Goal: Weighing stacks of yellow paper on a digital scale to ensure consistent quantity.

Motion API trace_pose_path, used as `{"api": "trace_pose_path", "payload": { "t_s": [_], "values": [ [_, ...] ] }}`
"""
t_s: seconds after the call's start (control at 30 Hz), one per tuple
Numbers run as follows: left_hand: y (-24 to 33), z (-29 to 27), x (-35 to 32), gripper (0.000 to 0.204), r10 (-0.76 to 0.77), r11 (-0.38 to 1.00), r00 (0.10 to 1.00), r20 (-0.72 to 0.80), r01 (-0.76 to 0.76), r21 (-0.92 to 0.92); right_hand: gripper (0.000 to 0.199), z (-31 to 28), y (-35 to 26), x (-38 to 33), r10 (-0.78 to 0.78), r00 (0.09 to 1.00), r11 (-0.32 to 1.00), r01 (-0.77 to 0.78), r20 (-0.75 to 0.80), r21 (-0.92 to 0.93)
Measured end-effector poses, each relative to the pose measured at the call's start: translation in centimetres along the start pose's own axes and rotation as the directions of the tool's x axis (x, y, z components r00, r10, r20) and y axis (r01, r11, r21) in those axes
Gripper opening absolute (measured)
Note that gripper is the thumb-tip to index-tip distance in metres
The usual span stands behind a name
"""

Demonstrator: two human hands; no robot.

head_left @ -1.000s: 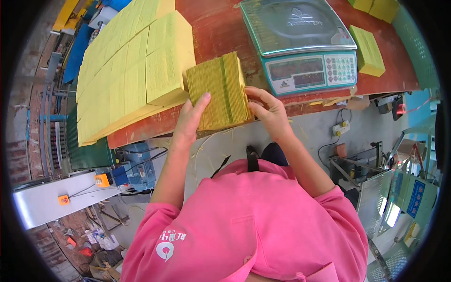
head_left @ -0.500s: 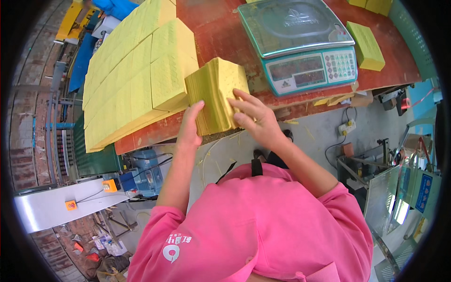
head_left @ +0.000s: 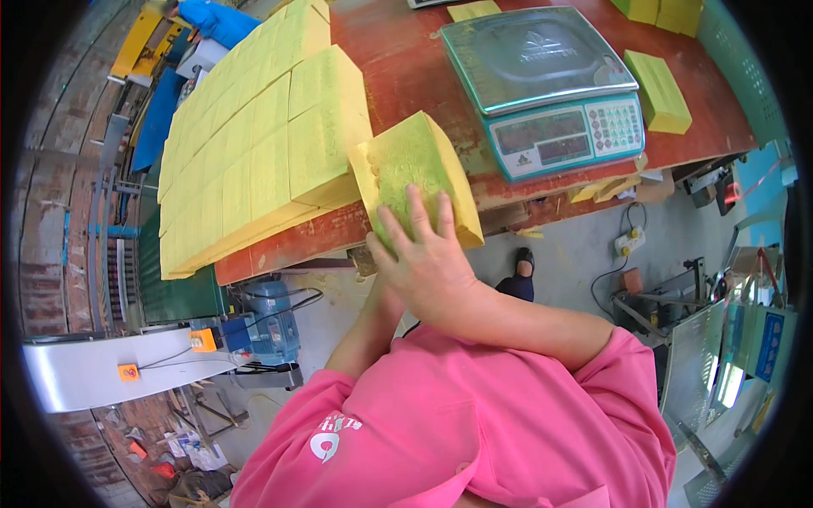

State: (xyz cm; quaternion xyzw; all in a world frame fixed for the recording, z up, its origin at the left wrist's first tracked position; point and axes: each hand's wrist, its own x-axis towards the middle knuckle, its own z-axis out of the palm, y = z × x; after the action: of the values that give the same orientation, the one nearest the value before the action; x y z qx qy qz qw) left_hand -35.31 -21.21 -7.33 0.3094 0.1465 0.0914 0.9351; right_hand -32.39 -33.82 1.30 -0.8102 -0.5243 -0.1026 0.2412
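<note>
A thick stack of yellow paper point(head_left: 406, 148) is tilted at the near edge of the red table, its broad, rough-textured face turned up. Across that face lies my right hand point(head_left: 432, 271), fingers stretched and spread. My left forearm point(head_left: 368, 326) passes beneath the right wrist. The left hand itself is hidden behind the right hand and the stack, so its fingers do not show. Just left of the stack stands a large block of similar yellow paper stacks point(head_left: 262, 144), packed tightly in rows.
A teal digital scale point(head_left: 542, 93) stands on the red table point(head_left: 398, 59), with a yellow paper stack point(head_left: 656, 93) at its right. More stacks point(head_left: 665, 13) sit at the far right. Below the table's left end is a blue motor point(head_left: 273, 322) beside a pale metal surface point(head_left: 76, 372).
The paper stack has turned from showing its layered edge to showing its broad face. My right hand has moved left and flat onto it; my left hand has gone out of sight.
</note>
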Motion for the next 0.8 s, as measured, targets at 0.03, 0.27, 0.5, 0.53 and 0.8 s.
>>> {"api": "trace_pose_path", "payload": {
  "t_s": [0.03,0.27,0.5,0.53,0.8],
  "values": [
    [-0.2,0.1,0.0,0.060,-0.004,1.000,1.000,-0.007,0.005,0.026,0.046,0.0,-0.3,0.0,-0.013,0.999,0.999,0.014,0.040,-0.029],
    [-1.3,1.2,-0.6,0.059,-0.001,0.981,0.999,-0.053,0.011,0.195,0.046,-1.0,-0.9,-0.6,-0.034,0.997,0.996,0.040,0.073,-0.086],
    [1.0,2.6,-0.7,0.055,0.114,0.986,0.992,-0.060,-0.105,0.130,0.035,-2.4,4.0,-1.3,0.374,0.892,0.809,-0.180,-0.255,0.559],
    [1.2,2.8,-1.0,0.056,0.152,0.969,0.987,-0.060,-0.137,0.205,0.038,-2.3,5.0,-1.6,0.468,0.849,0.682,-0.171,-0.245,0.711],
    [5.4,8.9,-2.0,0.060,0.233,0.410,0.958,0.165,-0.251,0.877,0.051,4.2,10.0,-2.8,0.646,0.763,0.110,-0.111,0.014,0.988]
  ]
}}
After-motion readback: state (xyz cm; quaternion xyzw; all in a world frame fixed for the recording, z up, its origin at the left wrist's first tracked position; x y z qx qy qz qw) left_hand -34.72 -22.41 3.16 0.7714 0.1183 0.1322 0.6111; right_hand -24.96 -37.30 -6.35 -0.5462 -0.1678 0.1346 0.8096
